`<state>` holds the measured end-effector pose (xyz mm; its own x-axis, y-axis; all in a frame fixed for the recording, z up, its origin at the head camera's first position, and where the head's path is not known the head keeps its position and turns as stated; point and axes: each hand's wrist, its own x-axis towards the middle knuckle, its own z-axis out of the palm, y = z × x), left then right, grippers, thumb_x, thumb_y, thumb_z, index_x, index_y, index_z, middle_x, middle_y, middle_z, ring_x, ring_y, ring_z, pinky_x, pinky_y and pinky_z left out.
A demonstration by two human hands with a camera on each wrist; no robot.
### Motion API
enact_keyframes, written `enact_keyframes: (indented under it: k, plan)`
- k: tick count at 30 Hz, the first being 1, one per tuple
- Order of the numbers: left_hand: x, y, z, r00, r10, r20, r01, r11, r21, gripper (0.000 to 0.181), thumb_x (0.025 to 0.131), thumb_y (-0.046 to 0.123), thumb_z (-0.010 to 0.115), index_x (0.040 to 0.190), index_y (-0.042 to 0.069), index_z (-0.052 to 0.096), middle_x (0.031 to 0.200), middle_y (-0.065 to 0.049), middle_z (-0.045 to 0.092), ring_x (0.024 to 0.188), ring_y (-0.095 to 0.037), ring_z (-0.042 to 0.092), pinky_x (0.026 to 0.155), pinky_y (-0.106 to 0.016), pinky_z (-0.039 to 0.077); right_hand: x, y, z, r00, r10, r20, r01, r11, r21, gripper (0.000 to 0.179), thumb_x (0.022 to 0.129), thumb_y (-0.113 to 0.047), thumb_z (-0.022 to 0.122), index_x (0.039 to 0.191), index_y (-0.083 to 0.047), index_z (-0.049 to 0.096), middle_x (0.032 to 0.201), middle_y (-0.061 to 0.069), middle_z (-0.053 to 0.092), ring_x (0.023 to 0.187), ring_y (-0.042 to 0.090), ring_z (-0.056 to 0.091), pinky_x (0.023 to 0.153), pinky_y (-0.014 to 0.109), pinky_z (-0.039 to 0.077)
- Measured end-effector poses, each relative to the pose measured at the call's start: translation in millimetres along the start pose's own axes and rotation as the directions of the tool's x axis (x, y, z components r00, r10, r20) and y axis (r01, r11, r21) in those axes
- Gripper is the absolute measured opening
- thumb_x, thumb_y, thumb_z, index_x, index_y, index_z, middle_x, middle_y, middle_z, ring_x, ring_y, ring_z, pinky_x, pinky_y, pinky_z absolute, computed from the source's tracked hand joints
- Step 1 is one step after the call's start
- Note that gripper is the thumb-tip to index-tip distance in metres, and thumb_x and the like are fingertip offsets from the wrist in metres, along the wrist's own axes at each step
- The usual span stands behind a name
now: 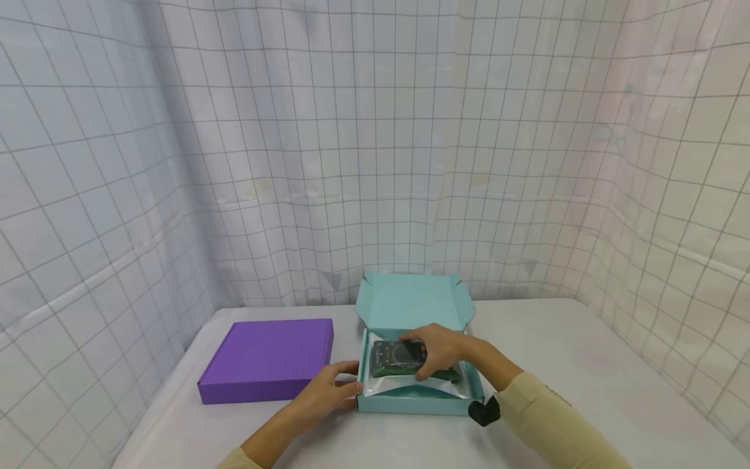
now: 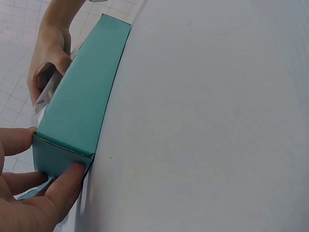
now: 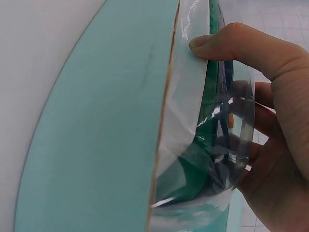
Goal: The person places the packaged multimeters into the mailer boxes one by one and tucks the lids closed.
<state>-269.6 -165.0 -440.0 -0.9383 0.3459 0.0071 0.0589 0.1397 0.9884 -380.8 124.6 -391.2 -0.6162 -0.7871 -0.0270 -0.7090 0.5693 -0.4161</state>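
A teal cardboard box (image 1: pixel 420 405) stands with its lid raised at the back. Inside it lies a multimeter (image 1: pixel 389 355), dark-faced with green sides, in a clear and white plastic bag (image 1: pixel 383 385). My right hand (image 1: pixel 442 348) reaches over the box from the right and grips the bagged multimeter, thumb on the near side and fingers on the far side. In the right wrist view the thumb presses the white plastic beside the green edge. My left hand (image 1: pixel 325 394) touches the box's left end with spread fingers, as the left wrist view shows at the corner.
A closed purple box (image 1: pixel 272 352) lies on the white table (image 1: pixel 545 352) to the left of the teal box. Gridded white curtains (image 1: pixel 398 163) surround the table at the back and both sides. A black heart-shaped piece (image 1: pixel 484 412) sits at the teal box's front right corner.
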Motion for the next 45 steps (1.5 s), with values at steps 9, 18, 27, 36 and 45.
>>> enact_keyframes:
  k: [9,18,27,36,45]
  plan:
    - [-0.1,0.3,0.7,1.0,-0.007,-0.008,0.007,1.0,0.006,0.061,0.101,0.007,0.068,0.149,-0.016,0.038,0.142,-0.028,0.047,0.127,-0.045,0.054,0.092,-0.044,0.057,2.2,2,5,1.0,-0.013,0.003,0.013,1.0,-0.004,0.082,0.078,-0.031,0.085,0.149,-0.006,0.053,0.136,0.005,0.06,0.104,0.012,0.056,0.085,0.034,0.051]
    - [0.9,-0.2,2.2,1.0,-0.011,-0.012,0.012,1.0,0.022,0.059,0.102,0.008,0.066,0.149,-0.016,0.039,0.139,-0.027,0.049,0.126,-0.044,0.056,0.092,-0.046,0.057,6.1,1,20,1.0,0.015,0.017,-0.014,0.999,-0.045,0.085,0.079,-0.037,0.089,0.15,-0.008,0.053,0.142,0.004,0.058,0.121,0.02,0.058,0.095,0.04,0.053]
    - [1.2,0.0,2.0,0.999,-0.027,-0.02,0.027,0.999,0.027,0.061,0.101,0.011,0.068,0.149,-0.014,0.04,0.138,-0.025,0.05,0.127,-0.045,0.054,0.091,-0.046,0.058,4.5,4,18,0.999,0.015,0.031,-0.014,0.998,-0.062,0.088,0.08,-0.041,0.09,0.151,-0.009,0.052,0.149,0.006,0.054,0.135,0.028,0.051,0.105,0.046,0.048]
    - [4.7,3.3,-0.5,0.998,-0.057,-0.028,0.058,0.998,0.035,0.06,0.1,0.01,0.07,0.147,-0.013,0.042,0.14,-0.025,0.049,0.128,-0.045,0.053,0.091,-0.046,0.058,-0.6,6,9,0.999,0.027,0.027,-0.026,0.999,-0.023,0.088,0.08,-0.043,0.09,0.152,-0.009,0.052,0.151,0.006,0.052,0.138,0.029,0.049,0.106,0.049,0.047]
    - [14.1,16.9,-1.5,0.993,-0.067,-0.097,0.08,0.988,0.133,0.062,0.096,0.008,0.074,0.147,-0.011,0.044,0.14,-0.025,0.049,0.125,-0.045,0.055,0.088,-0.046,0.059,-11.5,12,-5,1.0,0.024,-0.012,-0.023,0.997,0.078,0.084,0.083,-0.039,0.088,0.151,-0.006,0.052,0.149,0.007,0.055,0.132,0.033,0.055,0.099,0.049,0.052]
